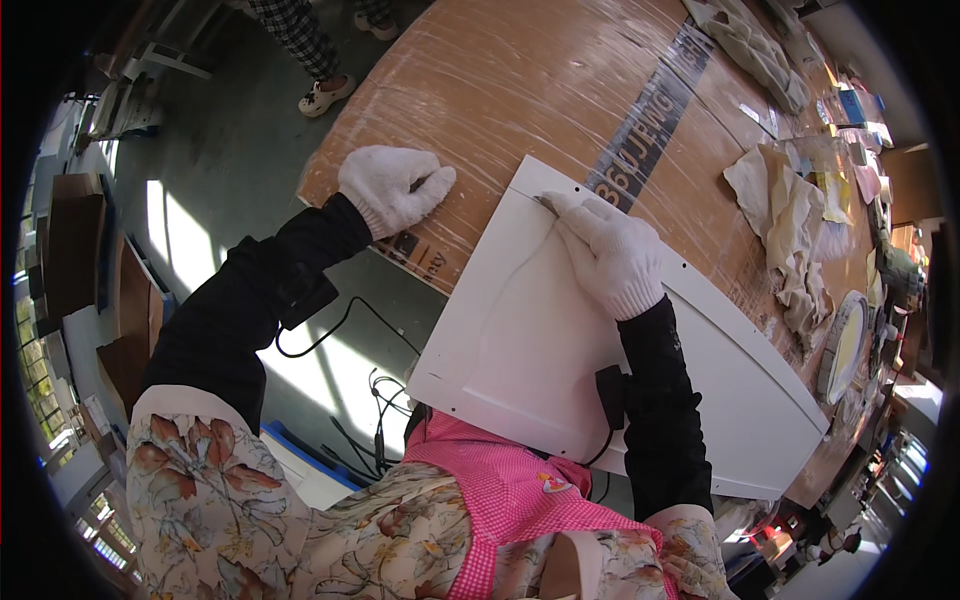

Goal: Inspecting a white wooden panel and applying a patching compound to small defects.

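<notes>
A white cabinet-door panel (520, 340) with a raised curved frame lies on a brown workbench wrapped in clear film (520, 80). My right hand (605, 250), in a white knit glove, presses on the panel near its far corner; its fingers pinch something small and pale at the groove, too small to identify. My left hand (392, 185), also in a white glove, rests flat on the bench just left of the panel, holding nothing.
Crumpled cream rags (790, 235) lie right of the panel, with a round tin (845, 345) and small clutter along the bench's right edge. Another person's checked trousers and shoe (325, 95) stand at the far side. Cables (380, 410) trail on the floor.
</notes>
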Demonstrator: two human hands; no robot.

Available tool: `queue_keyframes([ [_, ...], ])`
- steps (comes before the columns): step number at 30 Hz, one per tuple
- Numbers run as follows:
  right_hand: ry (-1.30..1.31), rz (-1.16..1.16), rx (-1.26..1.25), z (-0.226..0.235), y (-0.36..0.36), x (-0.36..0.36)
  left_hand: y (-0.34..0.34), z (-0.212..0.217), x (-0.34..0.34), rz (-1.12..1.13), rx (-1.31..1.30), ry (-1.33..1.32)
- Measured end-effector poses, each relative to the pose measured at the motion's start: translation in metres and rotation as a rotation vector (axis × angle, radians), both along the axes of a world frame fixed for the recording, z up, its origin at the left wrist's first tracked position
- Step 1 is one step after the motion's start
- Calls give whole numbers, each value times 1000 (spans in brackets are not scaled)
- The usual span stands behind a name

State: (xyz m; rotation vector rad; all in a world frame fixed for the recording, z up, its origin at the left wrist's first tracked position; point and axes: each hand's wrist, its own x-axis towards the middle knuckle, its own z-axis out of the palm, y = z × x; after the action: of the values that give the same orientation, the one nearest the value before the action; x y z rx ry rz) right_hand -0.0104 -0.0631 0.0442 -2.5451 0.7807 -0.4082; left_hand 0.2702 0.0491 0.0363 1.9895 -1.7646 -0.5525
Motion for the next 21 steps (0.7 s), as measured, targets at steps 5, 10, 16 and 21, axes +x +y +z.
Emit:
queue_keyframes([
  [5, 48, -105, -17, 2, 1, 20, 1, 4, -1, 18, 90, -13],
  [10, 54, 44, -149, -1, 12, 36, 1, 0, 1, -6, 67, -67],
  [16, 2, 46, -180, -5, 3, 37, 0, 2, 0, -4, 46, -26],
  [21, 85, 66, -168, -4, 10, 39, 3, 0, 4, -27, 35, -51],
])
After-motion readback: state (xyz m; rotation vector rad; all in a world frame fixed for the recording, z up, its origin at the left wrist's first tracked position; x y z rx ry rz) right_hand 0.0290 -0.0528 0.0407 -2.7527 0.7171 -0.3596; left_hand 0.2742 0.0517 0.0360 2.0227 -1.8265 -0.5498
